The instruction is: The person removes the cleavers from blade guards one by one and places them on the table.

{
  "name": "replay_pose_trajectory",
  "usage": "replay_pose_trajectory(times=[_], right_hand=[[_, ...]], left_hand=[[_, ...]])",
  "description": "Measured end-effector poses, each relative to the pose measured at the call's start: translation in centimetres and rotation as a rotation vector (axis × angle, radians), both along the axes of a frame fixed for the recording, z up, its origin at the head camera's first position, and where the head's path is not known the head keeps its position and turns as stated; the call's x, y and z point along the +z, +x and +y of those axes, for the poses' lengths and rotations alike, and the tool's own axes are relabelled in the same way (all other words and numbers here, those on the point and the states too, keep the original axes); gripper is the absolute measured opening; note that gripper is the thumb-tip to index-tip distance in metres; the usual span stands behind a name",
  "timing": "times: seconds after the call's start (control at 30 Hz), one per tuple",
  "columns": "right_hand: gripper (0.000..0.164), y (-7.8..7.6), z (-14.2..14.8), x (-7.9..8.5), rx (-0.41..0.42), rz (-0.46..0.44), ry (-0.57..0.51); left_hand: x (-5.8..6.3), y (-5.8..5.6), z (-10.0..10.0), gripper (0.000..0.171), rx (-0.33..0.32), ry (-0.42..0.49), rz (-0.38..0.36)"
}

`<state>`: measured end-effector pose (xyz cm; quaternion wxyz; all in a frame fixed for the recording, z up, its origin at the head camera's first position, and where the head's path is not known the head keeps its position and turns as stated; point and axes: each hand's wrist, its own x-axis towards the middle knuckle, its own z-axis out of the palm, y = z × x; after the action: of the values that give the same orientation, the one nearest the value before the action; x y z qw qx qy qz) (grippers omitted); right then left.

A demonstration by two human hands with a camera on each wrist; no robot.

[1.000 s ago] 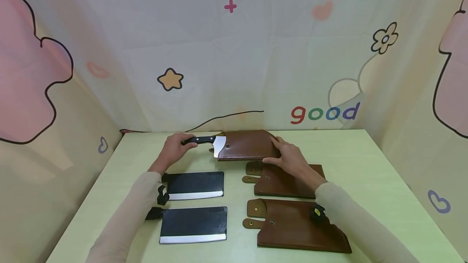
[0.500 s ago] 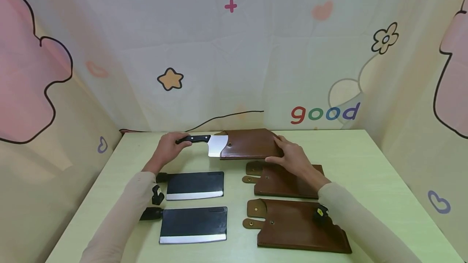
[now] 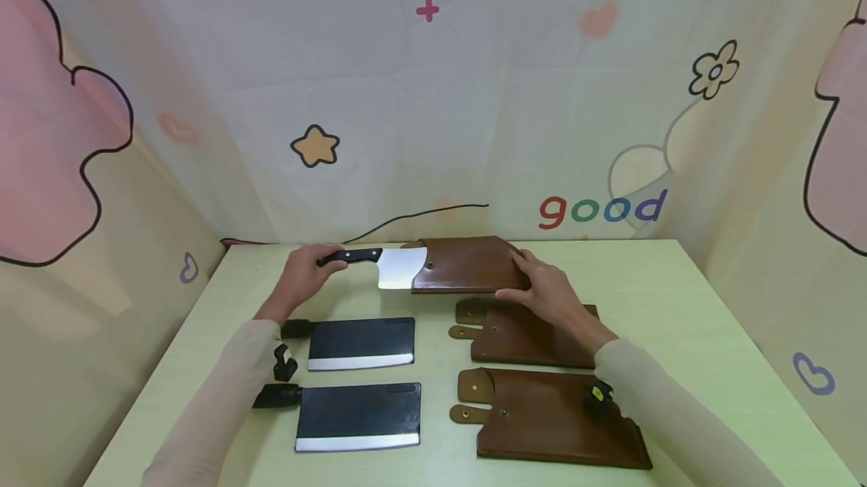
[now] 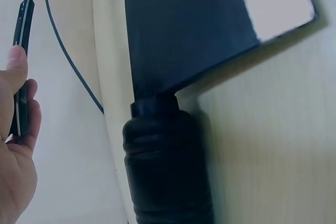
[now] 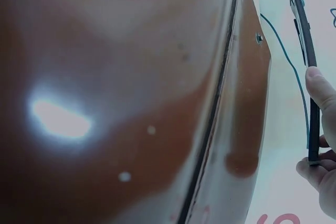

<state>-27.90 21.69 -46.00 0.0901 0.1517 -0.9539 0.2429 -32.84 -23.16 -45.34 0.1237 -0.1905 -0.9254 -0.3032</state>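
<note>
My left hand (image 3: 302, 278) grips the black riveted handle (image 3: 359, 255) of a cleaver, whose bright blade (image 3: 398, 269) lies partly inside a brown leather sheath (image 3: 467, 265). The rest of that blade is hidden by the leather. At the sheath's far right end, my right hand (image 3: 545, 290) pinches it between thumb and fingers. Both are held up near the back of the table. In the left wrist view the thumb and fingers (image 4: 18, 114) wrap the handle. The right wrist view shows the held sheath edge-on (image 5: 314, 114) between thumb and fingers.
Two black-bladed cleavers, a rear one (image 3: 362, 344) and a front one (image 3: 359, 415), lie on the pale table (image 3: 433, 464) with handles to the left. Two more brown sheaths, rear (image 3: 528, 344) and front (image 3: 555, 415), lie to the right. A patterned cloth (image 3: 433, 111) hangs behind.
My left hand has drawn the cleaver leftward, so more bright blade shows outside the sheath. My right hand, with the sheath, has shifted slightly right. The cleavers and sheaths on the table stay put.
</note>
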Motion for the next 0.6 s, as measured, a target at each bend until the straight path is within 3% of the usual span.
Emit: replay_pose_trajectory(times=[0.3,0.6], right_hand=[[0.094,0.04,0.56,0.15,-0.002,0.002,-0.008],[0.092,0.42,1.05,0.2,0.006,0.015,-0.013]], left_hand=[[0.31,-0.09,-0.49,0.03,0.009,0.0,0.016],[0.51,0.4,-0.67,0.033,0.034,-0.01,-0.015]])
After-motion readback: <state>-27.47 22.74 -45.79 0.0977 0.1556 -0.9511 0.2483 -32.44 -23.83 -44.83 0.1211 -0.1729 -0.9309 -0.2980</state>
